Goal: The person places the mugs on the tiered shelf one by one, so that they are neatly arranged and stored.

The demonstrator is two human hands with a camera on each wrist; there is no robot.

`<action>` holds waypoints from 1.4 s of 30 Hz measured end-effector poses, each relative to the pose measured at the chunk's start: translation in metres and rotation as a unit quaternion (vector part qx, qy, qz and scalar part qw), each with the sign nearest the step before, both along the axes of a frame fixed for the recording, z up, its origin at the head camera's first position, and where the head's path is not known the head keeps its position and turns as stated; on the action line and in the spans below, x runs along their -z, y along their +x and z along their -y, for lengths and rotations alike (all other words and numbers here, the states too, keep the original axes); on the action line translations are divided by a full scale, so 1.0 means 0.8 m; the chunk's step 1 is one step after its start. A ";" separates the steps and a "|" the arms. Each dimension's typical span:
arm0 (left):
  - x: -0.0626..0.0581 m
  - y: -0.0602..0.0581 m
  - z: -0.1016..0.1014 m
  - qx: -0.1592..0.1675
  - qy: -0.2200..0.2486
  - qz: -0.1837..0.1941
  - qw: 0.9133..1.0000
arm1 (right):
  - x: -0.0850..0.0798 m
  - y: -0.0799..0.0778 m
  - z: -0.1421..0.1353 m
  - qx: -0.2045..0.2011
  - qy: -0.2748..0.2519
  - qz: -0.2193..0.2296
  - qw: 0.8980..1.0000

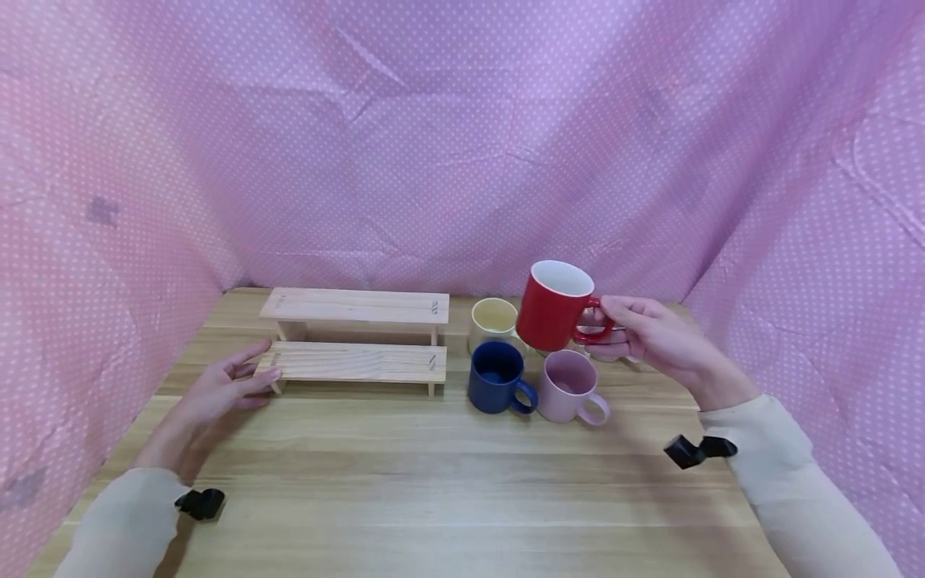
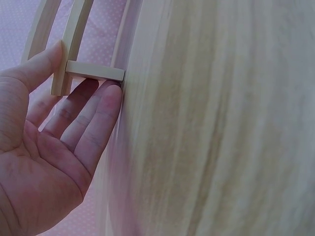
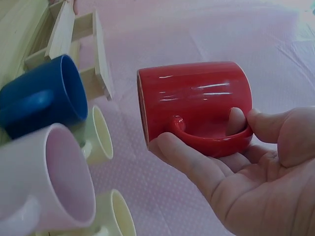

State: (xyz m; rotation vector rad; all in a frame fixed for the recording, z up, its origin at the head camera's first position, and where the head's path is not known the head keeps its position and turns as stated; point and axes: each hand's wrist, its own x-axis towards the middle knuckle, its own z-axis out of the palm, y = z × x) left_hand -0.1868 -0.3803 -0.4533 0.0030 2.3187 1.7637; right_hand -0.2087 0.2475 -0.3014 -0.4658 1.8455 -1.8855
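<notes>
In the head view my right hand [image 1: 654, 333] holds a red mug [image 1: 552, 313] by its handle, raised above the other mugs. The mug's white inside shows, and it tilts slightly. The right wrist view has fingers and thumb of the right hand [image 3: 266, 172] around the handle of the red mug [image 3: 197, 93]. My left hand [image 1: 227, 385] grips the left end of a two-step wooden shelf [image 1: 354, 363] at its lower step. In the left wrist view, the left hand's thumb lies on the board [image 2: 60, 78], with the other fingers around the shelf leg [image 2: 96, 71].
Below the red mug stand a navy blue mug [image 1: 495, 377], a pink mug [image 1: 567, 385] and a pale yellow mug [image 1: 493, 317]. Another pale mug [image 3: 118, 216] is partly hidden behind. A wooden table [image 1: 405, 490] bears everything; a pink dotted cloth [image 1: 448, 160] hangs behind.
</notes>
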 end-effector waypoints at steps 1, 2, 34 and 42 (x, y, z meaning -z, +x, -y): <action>0.001 0.000 0.000 -0.001 0.002 0.001 1.000 | 0.001 -0.002 0.006 -0.001 0.000 0.002 1.000; 0.001 0.000 0.000 -0.002 0.004 0.001 1.000 | 0.002 -0.005 0.012 -0.001 -0.001 0.006 1.000; 0.000 0.008 -0.007 -0.011 0.010 0.011 1.000 | -0.016 -0.058 0.326 0.006 -0.025 0.050 0.998; -0.002 0.008 -0.005 -0.014 0.000 0.009 1.000 | 0.009 -0.066 0.397 0.029 -0.043 0.039 0.998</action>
